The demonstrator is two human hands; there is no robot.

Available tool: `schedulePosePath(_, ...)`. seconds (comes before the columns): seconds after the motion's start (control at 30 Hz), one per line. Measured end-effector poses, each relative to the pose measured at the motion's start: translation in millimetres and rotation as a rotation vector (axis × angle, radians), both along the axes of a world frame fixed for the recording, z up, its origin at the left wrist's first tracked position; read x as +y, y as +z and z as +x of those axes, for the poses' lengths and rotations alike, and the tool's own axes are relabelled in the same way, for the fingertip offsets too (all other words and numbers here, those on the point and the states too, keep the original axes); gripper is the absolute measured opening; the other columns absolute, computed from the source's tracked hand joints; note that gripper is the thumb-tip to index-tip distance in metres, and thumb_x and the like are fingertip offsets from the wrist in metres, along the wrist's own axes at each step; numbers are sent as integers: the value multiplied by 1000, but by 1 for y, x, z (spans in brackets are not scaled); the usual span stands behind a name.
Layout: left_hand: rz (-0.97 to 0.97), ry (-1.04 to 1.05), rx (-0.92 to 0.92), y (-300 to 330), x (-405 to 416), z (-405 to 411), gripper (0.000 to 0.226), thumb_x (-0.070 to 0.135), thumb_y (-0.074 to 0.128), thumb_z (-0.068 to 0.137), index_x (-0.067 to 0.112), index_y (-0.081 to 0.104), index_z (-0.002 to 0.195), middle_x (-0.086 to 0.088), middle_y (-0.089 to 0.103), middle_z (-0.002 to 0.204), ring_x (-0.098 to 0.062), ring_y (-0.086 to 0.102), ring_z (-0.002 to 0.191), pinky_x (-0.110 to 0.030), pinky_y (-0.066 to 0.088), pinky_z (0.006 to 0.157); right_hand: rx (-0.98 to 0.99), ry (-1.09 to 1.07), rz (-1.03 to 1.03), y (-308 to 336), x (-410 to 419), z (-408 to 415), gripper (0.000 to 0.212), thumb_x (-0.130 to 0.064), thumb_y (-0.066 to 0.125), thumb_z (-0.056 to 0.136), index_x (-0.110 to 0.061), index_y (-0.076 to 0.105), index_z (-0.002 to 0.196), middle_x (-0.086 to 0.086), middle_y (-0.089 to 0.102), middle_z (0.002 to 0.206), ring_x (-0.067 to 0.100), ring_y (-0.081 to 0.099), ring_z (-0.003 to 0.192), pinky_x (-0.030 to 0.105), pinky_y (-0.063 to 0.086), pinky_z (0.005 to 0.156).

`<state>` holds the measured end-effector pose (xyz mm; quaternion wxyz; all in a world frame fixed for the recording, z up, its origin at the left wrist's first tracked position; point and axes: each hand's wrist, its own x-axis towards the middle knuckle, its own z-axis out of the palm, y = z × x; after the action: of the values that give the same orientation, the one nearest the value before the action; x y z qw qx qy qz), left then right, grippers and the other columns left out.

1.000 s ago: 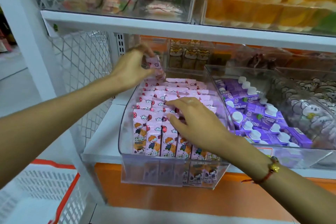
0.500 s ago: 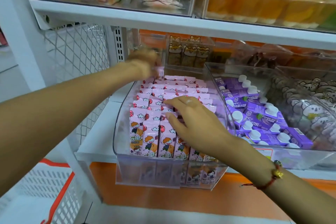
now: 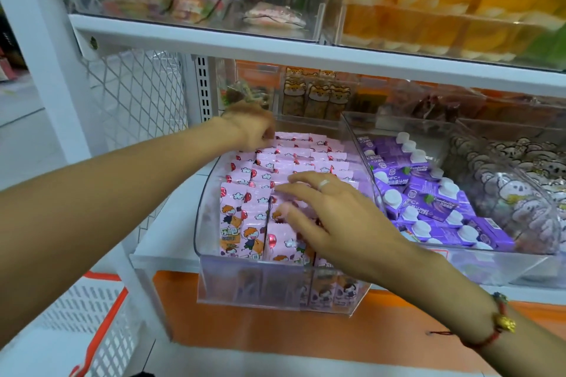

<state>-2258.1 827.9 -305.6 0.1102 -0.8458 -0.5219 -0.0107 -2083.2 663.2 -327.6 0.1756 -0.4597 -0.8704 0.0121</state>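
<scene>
At the centre of the frame, rows of pink packets are stood upright in a clear bin on the shelf. Over the front rows the right hand is laid, fingers spread and nearly straight, tips touching the packet tops. At the back row the left hand is blurred; its fingers are bent down onto the packets, but whether one is pinched cannot be told. Should the rows be pressed unevenly, packets could be tipped, crumpled or knocked out of line.
</scene>
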Motion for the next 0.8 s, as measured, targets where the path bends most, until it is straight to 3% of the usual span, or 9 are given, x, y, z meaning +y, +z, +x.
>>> schedulePosePath(0.07,10,24,-6,-1,0,1,24,32,55,95,16,65,110,-6,66,108,-23,59,86,-28,45,68,72,-15,9,2,-4,3,39,-44,31,98,-31,53,128,-12,52,128,9,44,117,24,31,77)
schedulePosePath(0.2,3,70,-54,-5,-1,2,19,27,53,96,14,62,107,-8,65,107,-24,58,86,-32,49,74,116,44,-73,4,-8,6,34,-50,50,91,-36,57,122,-18,53,121,5,46,113,29,43,83)
schedulePosePath(0.33,20,109,-267,1,-5,0,9,19,48,98,12,54,98,-11,62,105,-24,55,85,-28,44,69,-89,7,-15,-1,-7,6,34,-39,55,92,-40,54,126,-16,51,130,9,45,117,22,24,70)
schedulePosePath(0.43,68,111,-445,9,-14,-8,13,16,43,99,10,54,104,-13,61,105,-23,54,84,-25,39,63,-100,-3,7,-3,-6,3,34,-35,54,93,-38,54,127,-13,52,130,12,42,120,22,23,72)
schedulePosePath(0.63,185,95,-1160,13,-59,-11,15,16,46,100,7,52,111,1,60,105,-11,60,94,-14,47,68,-15,-5,-34,-1,-7,1,28,-35,52,95,-33,59,121,-10,56,123,14,46,115,27,36,71)
schedulePosePath(0.8,202,-3,-1628,23,-123,-2,6,20,46,101,13,47,102,7,58,91,4,59,76,-14,51,70,290,-87,44,9,-19,1,28,-34,50,96,-27,58,122,-9,58,121,9,49,113,32,44,86)
